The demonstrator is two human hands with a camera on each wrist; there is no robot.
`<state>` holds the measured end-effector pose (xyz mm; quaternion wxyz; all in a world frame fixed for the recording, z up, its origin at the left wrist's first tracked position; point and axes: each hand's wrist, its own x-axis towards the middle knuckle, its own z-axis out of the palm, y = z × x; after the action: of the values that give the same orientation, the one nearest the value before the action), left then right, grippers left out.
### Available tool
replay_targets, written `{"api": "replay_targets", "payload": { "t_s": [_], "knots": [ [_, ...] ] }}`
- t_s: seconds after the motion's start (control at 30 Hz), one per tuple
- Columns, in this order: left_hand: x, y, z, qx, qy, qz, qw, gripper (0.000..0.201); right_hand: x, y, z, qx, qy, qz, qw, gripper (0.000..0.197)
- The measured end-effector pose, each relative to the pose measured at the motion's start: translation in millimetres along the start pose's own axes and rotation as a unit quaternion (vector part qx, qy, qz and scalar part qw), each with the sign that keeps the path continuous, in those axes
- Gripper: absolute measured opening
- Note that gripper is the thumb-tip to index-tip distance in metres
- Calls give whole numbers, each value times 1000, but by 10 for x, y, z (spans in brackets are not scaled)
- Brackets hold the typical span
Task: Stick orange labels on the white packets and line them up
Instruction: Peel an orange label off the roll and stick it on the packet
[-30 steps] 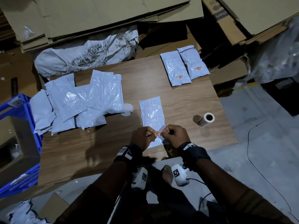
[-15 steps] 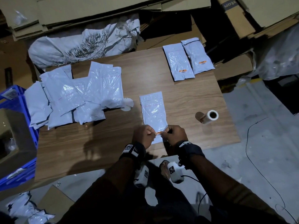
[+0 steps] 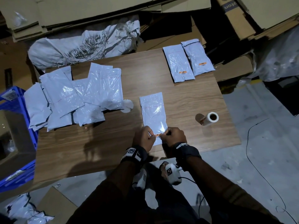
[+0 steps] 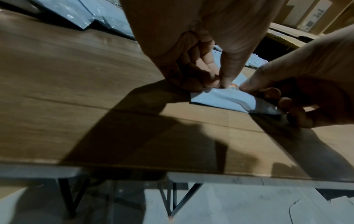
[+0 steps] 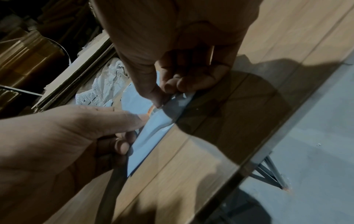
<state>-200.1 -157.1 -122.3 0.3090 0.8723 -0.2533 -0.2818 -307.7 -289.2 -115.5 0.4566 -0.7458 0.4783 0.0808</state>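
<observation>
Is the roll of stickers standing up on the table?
No, the roll lies on its side on the table, its open core facing the camera.

We were in what looked like a warehouse or packing area. Flattened cardboard boxes (image 3: 100,7) lay stacked behind a low wooden table (image 3: 100,143) set on a bare concrete floor (image 3: 258,159). A heap of white packets (image 3: 72,97) covered the table's left side, two labelled packets (image 3: 187,62) lay side by side at its far right corner, and a label roll (image 3: 209,118) lay near the right edge. A frayed white woven sack (image 3: 80,46) slumped beyond the table, and a blue plastic crate (image 3: 17,126) stood at the left.
</observation>
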Motion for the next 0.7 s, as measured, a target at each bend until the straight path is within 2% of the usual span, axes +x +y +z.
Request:
{"api": "replay_targets", "payload": {
  "t_s": [0.27, 0.4, 0.5, 0.6, 0.7],
  "knots": [
    [38, -52, -103, -12, 11, -81, 997, 50, -5, 14, -72, -40, -4, -17, 999, 31],
    [31, -113, -117, -50, 5, -92, 994, 53, 6, 44, -116, -35, -12, -19, 999, 32],
    [20, -119, -124, -74, 12, -90, 993, 56, 4, 32, -131, -25, -7, -23, 999, 40],
    [0, -116, -115, -72, 12, -94, 993, 60, -3, 29, -120, -39, -9, -28, 999, 49],
    [-17, -109, -105, -56, 23, -87, 994, 61, -16, 22, -90, -64, -2, -25, 998, 48]
  ]
}}
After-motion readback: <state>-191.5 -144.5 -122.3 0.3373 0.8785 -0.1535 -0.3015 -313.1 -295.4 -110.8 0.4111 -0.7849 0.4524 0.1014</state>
